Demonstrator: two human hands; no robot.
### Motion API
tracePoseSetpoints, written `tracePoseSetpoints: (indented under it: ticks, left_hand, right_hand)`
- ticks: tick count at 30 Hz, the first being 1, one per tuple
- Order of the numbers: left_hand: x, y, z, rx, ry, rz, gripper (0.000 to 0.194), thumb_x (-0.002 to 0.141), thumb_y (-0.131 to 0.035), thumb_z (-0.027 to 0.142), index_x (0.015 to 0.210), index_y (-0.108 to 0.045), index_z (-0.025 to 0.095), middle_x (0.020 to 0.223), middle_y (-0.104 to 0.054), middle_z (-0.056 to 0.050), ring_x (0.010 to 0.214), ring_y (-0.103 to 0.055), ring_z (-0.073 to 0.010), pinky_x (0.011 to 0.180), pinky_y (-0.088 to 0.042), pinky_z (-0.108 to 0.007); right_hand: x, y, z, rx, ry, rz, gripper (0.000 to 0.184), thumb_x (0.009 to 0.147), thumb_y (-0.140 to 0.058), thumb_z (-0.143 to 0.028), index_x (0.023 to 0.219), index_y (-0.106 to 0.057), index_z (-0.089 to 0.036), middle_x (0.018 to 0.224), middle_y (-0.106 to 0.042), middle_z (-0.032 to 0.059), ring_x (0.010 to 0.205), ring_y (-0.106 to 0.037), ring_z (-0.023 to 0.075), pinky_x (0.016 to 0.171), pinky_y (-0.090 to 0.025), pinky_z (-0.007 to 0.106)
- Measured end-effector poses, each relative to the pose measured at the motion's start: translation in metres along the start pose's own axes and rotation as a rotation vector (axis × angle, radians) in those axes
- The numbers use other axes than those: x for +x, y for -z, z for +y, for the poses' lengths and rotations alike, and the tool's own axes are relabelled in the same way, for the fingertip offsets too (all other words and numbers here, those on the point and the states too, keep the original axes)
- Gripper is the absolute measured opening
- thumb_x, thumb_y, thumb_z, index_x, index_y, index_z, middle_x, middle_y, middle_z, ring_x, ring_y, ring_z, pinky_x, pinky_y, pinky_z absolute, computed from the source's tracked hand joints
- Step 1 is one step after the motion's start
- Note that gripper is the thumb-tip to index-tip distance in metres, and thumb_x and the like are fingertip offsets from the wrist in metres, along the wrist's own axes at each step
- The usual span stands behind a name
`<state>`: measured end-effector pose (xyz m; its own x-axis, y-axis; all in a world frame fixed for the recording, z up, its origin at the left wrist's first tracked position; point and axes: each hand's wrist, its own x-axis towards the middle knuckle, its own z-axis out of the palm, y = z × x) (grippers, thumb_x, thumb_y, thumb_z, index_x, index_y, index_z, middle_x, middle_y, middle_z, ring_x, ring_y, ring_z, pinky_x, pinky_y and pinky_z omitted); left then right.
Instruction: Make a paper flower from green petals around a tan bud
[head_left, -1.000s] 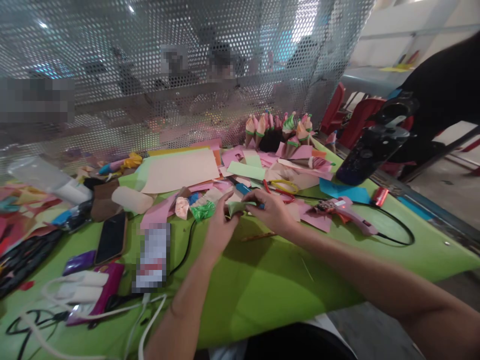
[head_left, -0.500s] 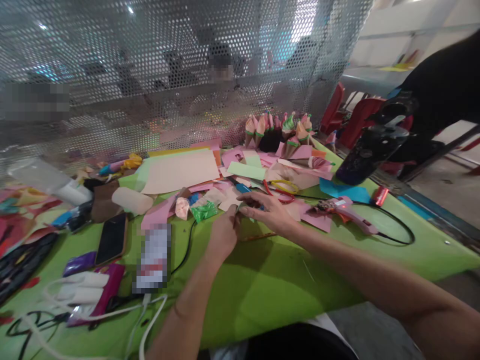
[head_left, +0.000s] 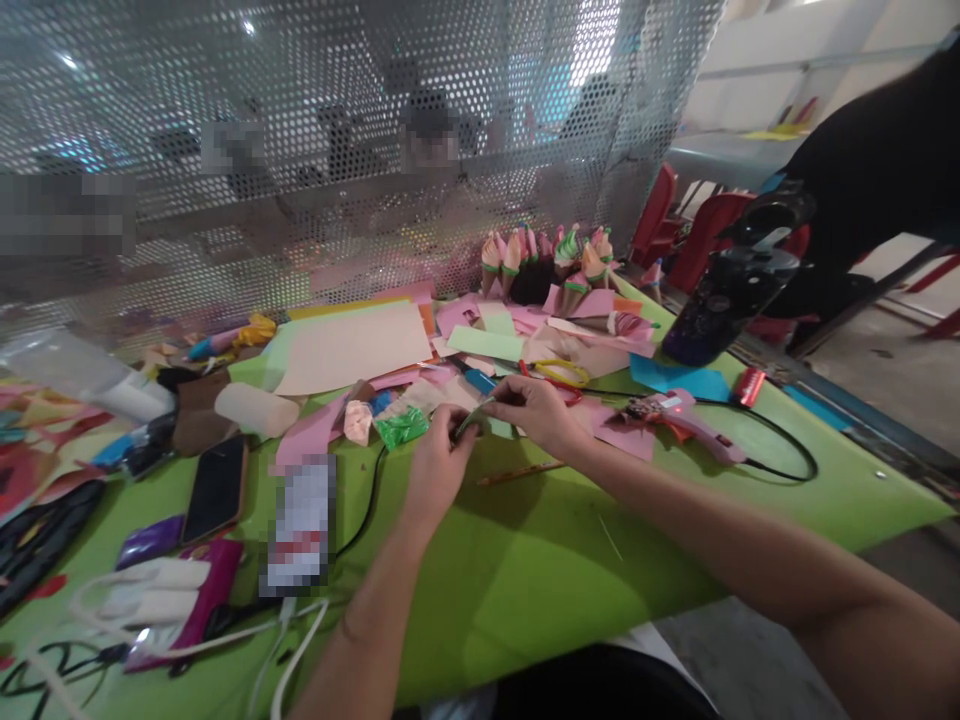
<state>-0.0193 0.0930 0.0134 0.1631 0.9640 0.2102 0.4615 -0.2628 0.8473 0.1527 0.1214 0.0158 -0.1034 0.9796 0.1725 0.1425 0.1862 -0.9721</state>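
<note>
A small piece of pale green paper [head_left: 472, 416] is pinched between my two hands above the table. My left hand [head_left: 439, 455] grips its lower left side, fingers curled and thumb pressed on it. At the paper's upper right end, my right hand [head_left: 541, 412] holds the edge between thumb and fingertips. Part of the paper is hidden by the fingers. Below the hands a pencil [head_left: 519, 473] lies on the green table cover [head_left: 540, 560]. Just beyond them are scissors with red and yellow handles [head_left: 566, 373] and a green plastic wrapper [head_left: 403, 427].
To the right lie a pink glue gun [head_left: 686, 415] with a black cord, a red battery [head_left: 748, 386] and a dark bottle [head_left: 724, 305]. Paper ice-cream cones [head_left: 574, 285] stand at the back. Phones [head_left: 216, 490] and a power strip with cables [head_left: 214, 590] occupy the left.
My left hand turned in over the green paper, then tilted back, so the paper shows again between the hands. Both hands keep hold of it. The view has shifted slightly right.
</note>
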Motion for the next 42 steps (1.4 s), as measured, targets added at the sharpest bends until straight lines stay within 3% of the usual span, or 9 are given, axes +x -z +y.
tracePoseSetpoints:
  ticks: [7,19,28,42]
  left_hand:
    - [0.0007,0.0012,0.0041,0.043,-0.045,0.041,0.011,0.089,-0.056,0.023,0.097,-0.062,0.021,0.091,-0.072,-0.004,0.079,-0.065,-0.0181,0.072,-0.047,-0.028]
    - [0.0014,0.0043,0.0031,0.019,0.024,0.051,0.023,0.092,-0.053,0.038,0.090,-0.066,0.019,0.077,-0.070,-0.003,0.062,-0.057,-0.0153,0.062,-0.042,-0.025]
    - [0.0032,0.0071,0.0099,-0.118,0.035,0.046,0.025,0.090,-0.052,0.038,0.085,-0.069,0.019,0.058,-0.056,0.002,0.058,-0.053,-0.0153,0.059,-0.043,-0.024]
    - [0.0060,0.0091,0.0055,-0.157,0.035,0.040,0.025,0.088,-0.055,0.037,0.087,-0.072,0.018,0.071,-0.071,-0.003,0.057,-0.055,-0.0146,0.058,-0.046,-0.025]
  right_hand:
    - [0.0021,0.0028,-0.0078,0.084,-0.046,0.018,0.047,0.062,-0.076,-0.062,0.065,-0.057,-0.019,0.058,-0.050,-0.0036,0.053,-0.041,0.0102,0.049,-0.032,0.024]
    - [0.0031,0.0020,-0.0036,0.088,-0.052,-0.020,0.046,0.063,-0.074,-0.062,0.069,-0.060,-0.019,0.059,-0.051,-0.0028,0.056,-0.042,0.0122,0.051,-0.032,0.025]
    - [0.0030,0.0018,-0.0017,0.113,-0.031,-0.029,0.042,0.065,-0.075,-0.057,0.069,-0.060,-0.019,0.061,-0.053,-0.0031,0.058,-0.044,0.0121,0.053,-0.034,0.025]
    - [0.0008,0.0009,-0.0068,0.079,0.003,-0.029,0.037,0.066,-0.076,-0.053,0.073,-0.064,-0.018,0.059,-0.056,-0.0031,0.055,-0.046,0.0121,0.051,-0.035,0.024]
